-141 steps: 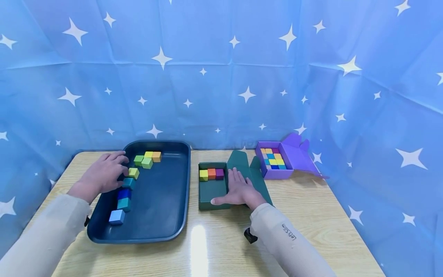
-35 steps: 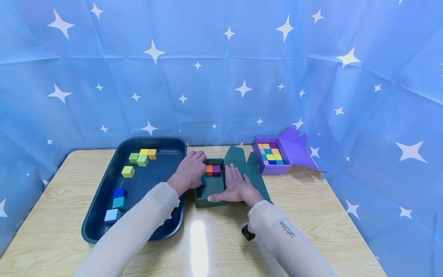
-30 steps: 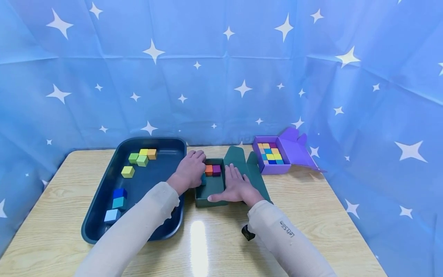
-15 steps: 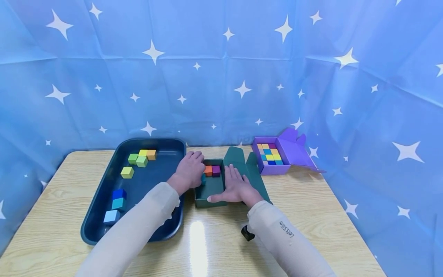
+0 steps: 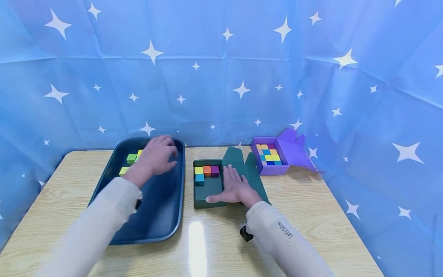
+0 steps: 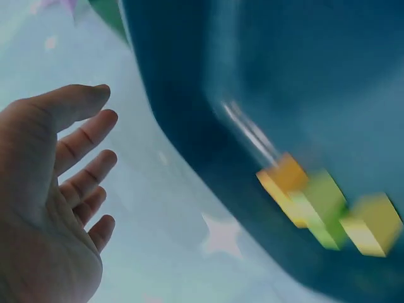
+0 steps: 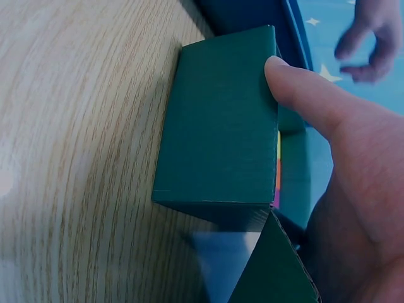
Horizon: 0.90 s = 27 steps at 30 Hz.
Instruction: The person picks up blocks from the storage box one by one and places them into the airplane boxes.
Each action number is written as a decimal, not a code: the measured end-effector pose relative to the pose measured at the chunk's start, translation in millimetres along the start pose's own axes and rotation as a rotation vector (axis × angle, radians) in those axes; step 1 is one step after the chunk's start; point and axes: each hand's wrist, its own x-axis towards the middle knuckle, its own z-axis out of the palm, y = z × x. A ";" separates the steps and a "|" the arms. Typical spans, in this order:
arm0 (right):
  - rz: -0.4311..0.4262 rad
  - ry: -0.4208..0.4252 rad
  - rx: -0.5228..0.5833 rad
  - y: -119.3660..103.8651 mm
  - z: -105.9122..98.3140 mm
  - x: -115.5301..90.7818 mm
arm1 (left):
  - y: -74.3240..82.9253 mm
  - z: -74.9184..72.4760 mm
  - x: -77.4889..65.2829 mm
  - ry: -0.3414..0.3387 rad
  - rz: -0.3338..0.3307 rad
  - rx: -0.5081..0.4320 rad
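Note:
My left hand (image 5: 155, 156) is over the dark blue tray (image 5: 155, 231), holding nothing, fingers relaxed and slightly bent. Below it, partly hidden by hand and sleeve, are a green cube (image 5: 131, 158) and a yellow-green cube (image 5: 123, 171); an orange cube (image 6: 290, 173) shows blurred in the left wrist view. My right hand (image 5: 235, 189) rests flat on the right side of the open green box (image 5: 209, 202), its thumb (image 7: 297, 85) on the front wall's rim. Inside, yellow (image 5: 199, 170), orange (image 5: 207, 171) and purple (image 5: 215, 171) cubes line the back; a teal cube (image 5: 199, 179) sits before the yellow one.
A purple box (image 5: 275, 171) filled with coloured cubes stands at the back right, its lid (image 5: 295, 152) folded open to the right. A blue star-patterned curtain (image 5: 207, 77) hangs behind the wooden table (image 5: 294, 215).
My left hand brought the teal cube from the tray into the green box, let go of it, and moved back left over the tray. The right hand stays in place.

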 end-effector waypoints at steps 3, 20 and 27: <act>0.005 0.003 0.003 -1.2 -0.1 -0.5 | -29.3 -12.5 -20.0 0.015 -0.036 -0.019; 0.002 -0.006 0.001 1.9 1.4 0.5 | -107.9 0.9 -71.7 -0.131 -0.113 0.095; 0.000 0.001 0.010 -0.8 1.2 -1.3 | -112.4 15.9 -66.7 -0.159 -0.090 0.173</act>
